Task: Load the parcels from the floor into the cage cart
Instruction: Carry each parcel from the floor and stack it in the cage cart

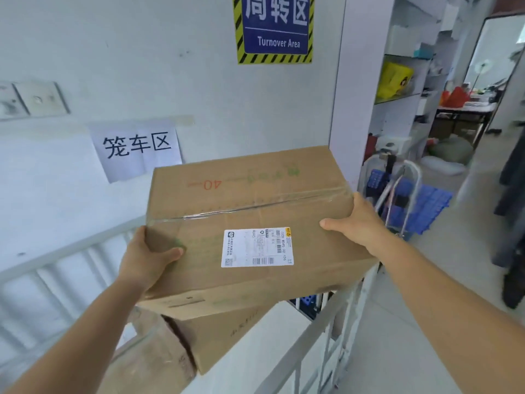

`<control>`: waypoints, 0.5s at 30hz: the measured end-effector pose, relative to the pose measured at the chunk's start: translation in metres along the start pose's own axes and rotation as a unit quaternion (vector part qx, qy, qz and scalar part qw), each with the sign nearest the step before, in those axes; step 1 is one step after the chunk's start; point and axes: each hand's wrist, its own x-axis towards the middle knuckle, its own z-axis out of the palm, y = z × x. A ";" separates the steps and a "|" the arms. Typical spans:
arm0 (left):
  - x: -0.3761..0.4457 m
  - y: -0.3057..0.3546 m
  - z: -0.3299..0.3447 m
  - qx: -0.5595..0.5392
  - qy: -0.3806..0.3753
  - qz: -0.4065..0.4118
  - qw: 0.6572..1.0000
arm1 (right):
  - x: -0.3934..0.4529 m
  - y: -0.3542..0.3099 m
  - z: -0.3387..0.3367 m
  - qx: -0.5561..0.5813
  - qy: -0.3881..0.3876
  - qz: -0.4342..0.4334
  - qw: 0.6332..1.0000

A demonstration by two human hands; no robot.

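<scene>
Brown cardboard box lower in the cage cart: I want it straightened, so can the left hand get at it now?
Probably not: the left hand grips the large taped cardboard parcel, which hangs over the lower brown cardboard box and blocks the way down.

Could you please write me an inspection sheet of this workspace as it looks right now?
Surface: pale floor at right; no table seen.
Job's things: large brown cardboard parcel with white shipping label held above the white metal cage cart; two more brown cardboard boxes lie inside the cart beneath it.
Clutter: blue plastic pallet and a metal hand trolley beyond the cart; shelves with a yellow bag.
Hands: left hand and right hand grip opposite ends of the parcel, thumbs on top.
Cables: nothing seen.
Surroundings: white wall with a blue "Turnover Area" sign and a paper notice.
</scene>
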 end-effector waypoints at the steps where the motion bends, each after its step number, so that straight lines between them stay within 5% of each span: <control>1: 0.003 -0.011 0.001 0.000 0.001 -0.018 1.000 | 0.010 -0.003 0.011 -0.010 -0.013 -0.007 1.000; 15: 0.047 -0.107 0.106 0.057 0.042 -0.251 0.965 | 0.195 0.055 0.153 -0.114 -0.253 0.015 0.961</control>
